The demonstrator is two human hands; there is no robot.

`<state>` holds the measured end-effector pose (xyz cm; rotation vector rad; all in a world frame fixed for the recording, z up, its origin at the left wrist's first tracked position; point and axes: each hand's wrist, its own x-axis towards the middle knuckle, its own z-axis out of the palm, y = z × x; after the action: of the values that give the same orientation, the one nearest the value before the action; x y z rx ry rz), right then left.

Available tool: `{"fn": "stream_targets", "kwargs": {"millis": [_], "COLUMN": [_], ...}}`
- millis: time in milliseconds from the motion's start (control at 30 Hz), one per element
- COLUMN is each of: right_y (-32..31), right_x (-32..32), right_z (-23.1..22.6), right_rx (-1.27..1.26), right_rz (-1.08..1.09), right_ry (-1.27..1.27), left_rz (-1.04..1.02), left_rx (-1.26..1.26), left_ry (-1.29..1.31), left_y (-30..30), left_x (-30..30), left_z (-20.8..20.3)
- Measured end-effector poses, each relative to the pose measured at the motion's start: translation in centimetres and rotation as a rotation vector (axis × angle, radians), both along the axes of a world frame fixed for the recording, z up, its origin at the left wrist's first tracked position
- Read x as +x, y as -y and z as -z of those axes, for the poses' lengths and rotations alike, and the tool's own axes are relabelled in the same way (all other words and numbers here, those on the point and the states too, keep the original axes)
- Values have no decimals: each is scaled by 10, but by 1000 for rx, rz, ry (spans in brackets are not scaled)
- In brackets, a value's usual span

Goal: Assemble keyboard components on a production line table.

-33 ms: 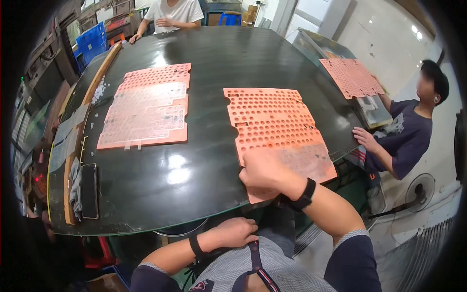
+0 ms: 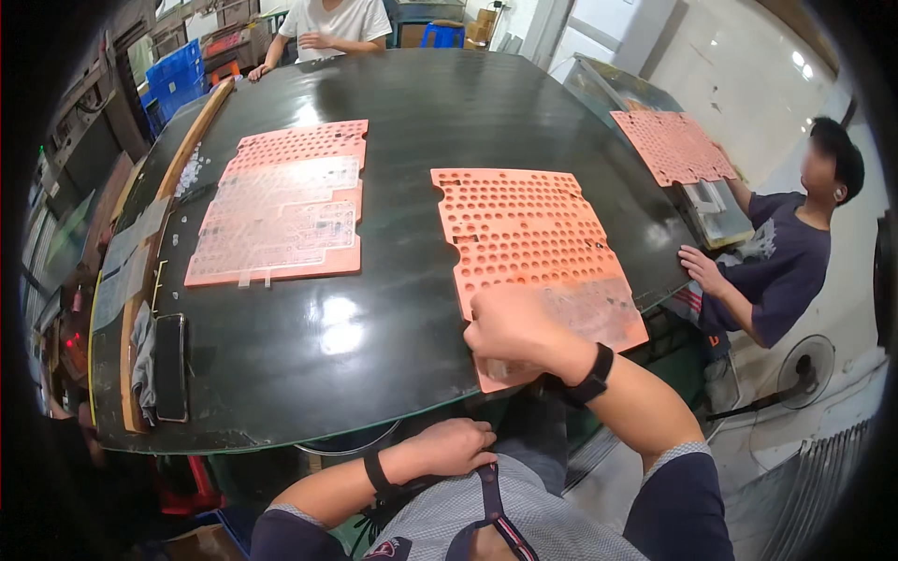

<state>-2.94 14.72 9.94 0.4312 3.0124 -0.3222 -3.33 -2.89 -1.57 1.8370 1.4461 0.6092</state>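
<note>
Your right hand, banded at the wrist in black, rests on a salmon-pink sheet dotted with rows of round holes at centre frame. A matching pink sheet at left carries translucent grey overlays. The table beneath is glossy black; blue crates sit upper left.

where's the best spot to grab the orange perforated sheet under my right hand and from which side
Probably the near edge of the orange perforated sheet, approached from your side. It lies flat on the dark glossy round table, but its near corner appears to overhang the table rim, by your right hand pressing on it, so fingers could likely slip underneath there. Elsewhere it sits flush, offering no lip to pinch.
</note>
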Motion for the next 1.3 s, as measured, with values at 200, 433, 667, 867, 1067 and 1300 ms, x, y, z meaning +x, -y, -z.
{"fn": "stream_targets", "kwargs": {"millis": [200, 433, 667, 867, 1067, 1300], "right_y": [-69, -165, -155, -133, -114, -11], "right_x": [36, 135, 260, 370, 478, 523], "right_z": [-63, -180, -249, -196, -43, 169], "right_rx": [-284, -222, 40, 81, 241, 302], "right_rz": [236, 504, 897, 1171, 1440, 1720], "right_ry": [-93, -157, -296, -470, -438, -656], "left_rz": [54, 184, 430, 444, 528, 551], "left_rx": [48, 66, 71, 98, 30, -16], "left_ry": [41, 11, -13, -8, -4, -92], "left_y": [-14, -35, -68, -85, -105, -124], "left_x": [-1, 14, 41, 58, 84, 117], "left_z": [4, 3, -9, -16, -18, -28]}}
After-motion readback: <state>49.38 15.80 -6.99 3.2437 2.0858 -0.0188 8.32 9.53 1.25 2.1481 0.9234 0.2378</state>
